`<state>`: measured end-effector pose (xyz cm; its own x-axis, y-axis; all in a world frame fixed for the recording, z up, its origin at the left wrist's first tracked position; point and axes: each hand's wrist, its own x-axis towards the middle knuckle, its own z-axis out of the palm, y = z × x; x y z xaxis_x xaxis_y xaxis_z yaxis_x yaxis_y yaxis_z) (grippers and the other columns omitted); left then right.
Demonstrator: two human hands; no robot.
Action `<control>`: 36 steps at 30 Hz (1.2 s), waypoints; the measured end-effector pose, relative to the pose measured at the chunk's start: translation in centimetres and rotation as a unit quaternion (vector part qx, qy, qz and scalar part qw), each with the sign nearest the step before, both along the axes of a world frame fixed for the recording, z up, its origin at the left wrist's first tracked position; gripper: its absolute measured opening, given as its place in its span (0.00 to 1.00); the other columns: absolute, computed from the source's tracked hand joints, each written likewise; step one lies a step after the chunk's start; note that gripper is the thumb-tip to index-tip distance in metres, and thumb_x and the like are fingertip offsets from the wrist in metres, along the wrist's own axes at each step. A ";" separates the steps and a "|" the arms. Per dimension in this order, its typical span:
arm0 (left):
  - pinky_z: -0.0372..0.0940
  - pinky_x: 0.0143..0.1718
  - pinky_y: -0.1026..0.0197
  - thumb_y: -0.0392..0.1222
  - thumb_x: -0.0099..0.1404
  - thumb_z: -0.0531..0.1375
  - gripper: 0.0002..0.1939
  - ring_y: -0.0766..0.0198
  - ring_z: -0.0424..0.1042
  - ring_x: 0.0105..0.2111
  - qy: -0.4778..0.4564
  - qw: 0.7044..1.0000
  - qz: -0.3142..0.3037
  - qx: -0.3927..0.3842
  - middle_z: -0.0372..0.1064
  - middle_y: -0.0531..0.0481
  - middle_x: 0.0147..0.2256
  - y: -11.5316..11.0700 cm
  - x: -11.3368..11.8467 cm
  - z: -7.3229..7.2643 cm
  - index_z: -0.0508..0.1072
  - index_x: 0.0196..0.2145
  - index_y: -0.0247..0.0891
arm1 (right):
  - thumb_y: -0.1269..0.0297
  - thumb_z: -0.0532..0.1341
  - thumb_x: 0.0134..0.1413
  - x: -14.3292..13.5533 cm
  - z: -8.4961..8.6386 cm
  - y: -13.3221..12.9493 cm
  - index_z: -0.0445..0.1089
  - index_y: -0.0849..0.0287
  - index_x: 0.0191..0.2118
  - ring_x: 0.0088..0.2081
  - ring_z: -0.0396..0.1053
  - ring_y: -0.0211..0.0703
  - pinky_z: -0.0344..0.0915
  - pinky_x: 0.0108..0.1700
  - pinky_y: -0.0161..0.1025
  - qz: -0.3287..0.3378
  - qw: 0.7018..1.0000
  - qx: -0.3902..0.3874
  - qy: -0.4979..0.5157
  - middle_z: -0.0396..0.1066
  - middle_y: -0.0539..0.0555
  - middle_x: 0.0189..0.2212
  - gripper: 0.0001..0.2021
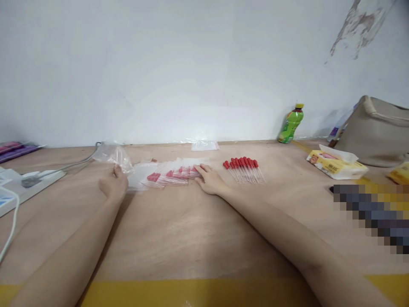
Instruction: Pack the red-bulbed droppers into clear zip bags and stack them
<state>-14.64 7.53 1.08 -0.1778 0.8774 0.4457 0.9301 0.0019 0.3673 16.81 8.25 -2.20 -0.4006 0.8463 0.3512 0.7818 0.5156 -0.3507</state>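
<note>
1. Presently, the left hand (115,183) pinches the lower edge of a crumpled clear plastic bag (112,156), its fingers curled in; the bag lies to the left of the packets.
2. Meanwhile, the right hand (209,180) is unclenched and grasps nothing; its fingers are spread, palm down, and the fingertips touch the right end of the row of packets.
3. Between the hands lie the small clear packets (172,174), fanned out and overlapping; red bulbs show through the film of several, while those at the left end look pale.
4. Just right of the right hand, on the table (179,243), sits a cluster of red-topped droppers (244,168); they lie side by side, bulbs towards the wall (166,72), clear stems towards the person.
5. Near the wall, beyond the packets, lies a flat clear sleeve (204,146); farther right stand a green bottle (290,124) with a yellow cap, a yellow tissue pack (337,165) and a grey-beige bag (377,134).
6. At the far left lie a white power strip (38,184), with cables, and purple packages (21,152).
</note>
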 end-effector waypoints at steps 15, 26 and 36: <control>0.56 0.50 0.47 0.47 0.65 0.52 0.16 0.54 0.66 0.47 0.145 0.856 -0.495 -0.030 0.70 0.48 0.45 -7.7 14.7 -0.1 0.68 0.49 0.43 | 0.60 0.50 0.53 6.8 1.6 -0.3 0.71 0.59 0.32 0.43 0.58 0.53 0.45 0.43 0.50 -0.284 0.952 0.100 -0.060 0.68 0.61 0.36 0.14; 0.57 0.53 0.55 0.42 0.67 0.48 0.18 0.57 0.60 0.53 0.195 0.786 -0.582 -0.073 0.58 0.47 0.55 -8.9 15.5 0.6 0.63 0.53 0.42 | 0.59 0.52 0.52 6.2 1.1 0.6 0.71 0.66 0.35 0.44 0.58 0.55 0.44 0.44 0.51 -0.333 0.937 0.047 -0.091 0.68 0.66 0.37 0.16; 0.64 0.43 0.51 0.40 0.64 0.48 0.16 0.54 0.69 0.43 0.198 0.862 -0.460 -0.076 0.70 0.43 0.43 -8.7 15.0 1.9 0.70 0.46 0.39 | 0.62 0.47 0.57 6.6 0.8 0.0 0.69 0.66 0.35 0.42 0.60 0.52 0.46 0.43 0.47 -0.310 0.939 0.112 -0.102 0.70 0.63 0.35 0.16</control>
<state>0.34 -1.14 2.96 0.7647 0.6188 0.1799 0.6154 -0.7840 0.0812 23.39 8.24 -1.39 0.0668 0.8532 0.5173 0.9950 -0.0181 -0.0985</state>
